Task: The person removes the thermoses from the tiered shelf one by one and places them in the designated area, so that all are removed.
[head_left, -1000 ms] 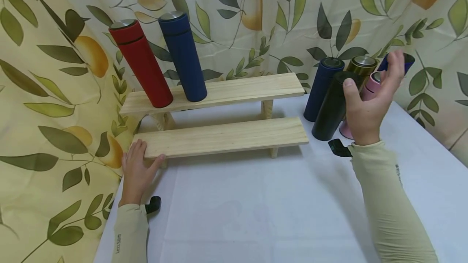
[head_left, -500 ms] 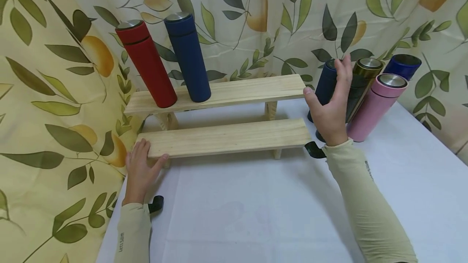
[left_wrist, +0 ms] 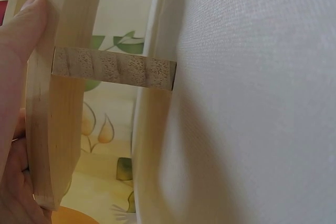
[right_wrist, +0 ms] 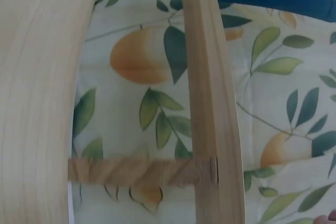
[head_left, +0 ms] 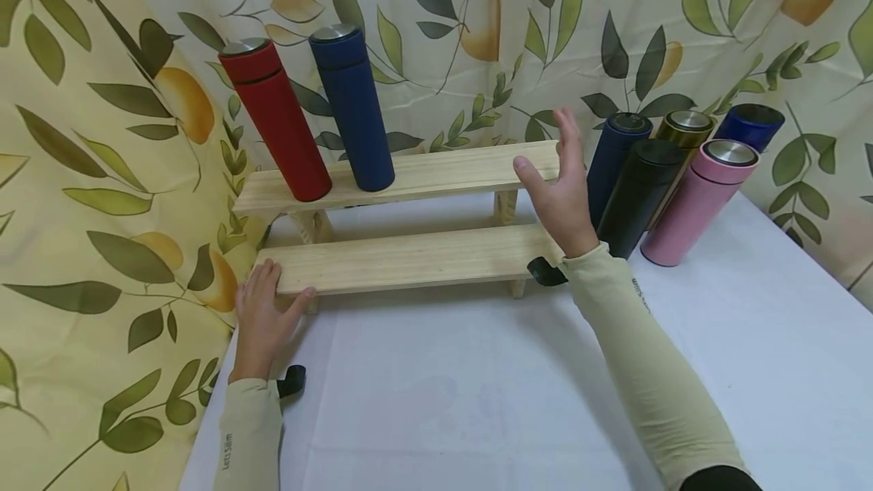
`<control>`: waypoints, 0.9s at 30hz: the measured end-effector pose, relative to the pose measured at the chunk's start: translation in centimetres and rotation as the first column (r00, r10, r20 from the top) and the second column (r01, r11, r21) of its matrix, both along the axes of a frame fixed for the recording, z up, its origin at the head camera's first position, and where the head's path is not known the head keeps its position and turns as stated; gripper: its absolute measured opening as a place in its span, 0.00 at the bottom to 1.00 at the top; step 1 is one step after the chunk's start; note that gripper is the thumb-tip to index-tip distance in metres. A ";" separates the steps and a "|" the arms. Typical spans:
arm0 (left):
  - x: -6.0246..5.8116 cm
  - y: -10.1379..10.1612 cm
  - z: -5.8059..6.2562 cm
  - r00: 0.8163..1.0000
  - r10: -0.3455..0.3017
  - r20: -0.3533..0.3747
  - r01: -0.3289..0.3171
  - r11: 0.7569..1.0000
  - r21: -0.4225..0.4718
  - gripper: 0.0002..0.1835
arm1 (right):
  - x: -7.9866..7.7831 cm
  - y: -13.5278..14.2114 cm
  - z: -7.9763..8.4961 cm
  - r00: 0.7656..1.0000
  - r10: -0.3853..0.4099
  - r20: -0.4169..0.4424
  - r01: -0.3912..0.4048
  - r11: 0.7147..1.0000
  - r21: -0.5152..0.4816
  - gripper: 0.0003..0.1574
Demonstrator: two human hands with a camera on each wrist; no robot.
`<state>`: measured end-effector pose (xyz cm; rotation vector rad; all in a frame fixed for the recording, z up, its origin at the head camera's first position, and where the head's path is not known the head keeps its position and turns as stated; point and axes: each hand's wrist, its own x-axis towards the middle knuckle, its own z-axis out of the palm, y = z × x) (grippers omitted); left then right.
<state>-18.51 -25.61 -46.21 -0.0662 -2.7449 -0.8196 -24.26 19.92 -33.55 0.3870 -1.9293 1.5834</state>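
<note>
My left hand [head_left: 264, 320] holds the left end of the lower tier of a two-tier pale wooden shelf [head_left: 409, 260]. In the left wrist view, the thumb [left_wrist: 26, 27] lies on the board's front edge and the fingers bend around its end. A red thermos bottle [head_left: 276, 123] and a blue thermos bottle [head_left: 353, 112] stand on the upper tier's left half. My right hand [head_left: 564, 199] is over the right ends of the tiers, empty, with thumb and fingers spread. Only fingertips [right_wrist: 321, 219] of it show in the right wrist view.
On the white-covered table [head_left: 423, 392], right of the shelf, several bottles stand close together: dark blue [head_left: 614, 157], black [head_left: 637, 199], gold [head_left: 685, 123], pink [head_left: 702, 203] and shiny blue [head_left: 750, 123]. A leaf-patterned curtain [head_left: 450, 82] borders the back and left.
My right hand has moved left, away from the group of bottles to the shelf's right end, uncovering the pink and black bottles. My left hand keeps its place on the lower tier.
</note>
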 end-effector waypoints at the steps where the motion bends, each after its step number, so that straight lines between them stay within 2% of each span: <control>1: 0.0 0.0 0.0 1.000 0.001 -0.004 -0.001 1.000 0.002 0.47 | -0.6 -0.1 -0.3 1.000 0.014 0.016 -0.014 1.000 -0.005 0.54; 9: -0.1 -0.1 -0.2 1.000 -0.003 -0.005 0.003 1.000 0.002 0.47 | -2.3 -2.6 -0.1 0.980 0.169 0.107 -0.163 0.985 -0.064 0.56; 15: -0.2 -0.1 -0.3 1.000 -0.008 -0.022 0.008 1.000 0.012 0.47 | -3.4 -4.4 0.1 0.953 0.240 0.184 -0.229 0.970 -0.076 0.55; 20: -0.2 -0.2 -0.2 0.999 -0.013 -0.029 0.014 1.000 0.019 0.47 | -4.4 -5.7 0.8 0.938 0.285 0.195 -0.281 0.958 -0.051 0.54; 27: -0.1 -0.3 -0.3 1.000 -0.004 -0.005 0.004 1.000 0.011 0.47 | -5.6 -8.0 2.3 0.899 0.382 0.214 -0.380 0.923 -0.052 0.54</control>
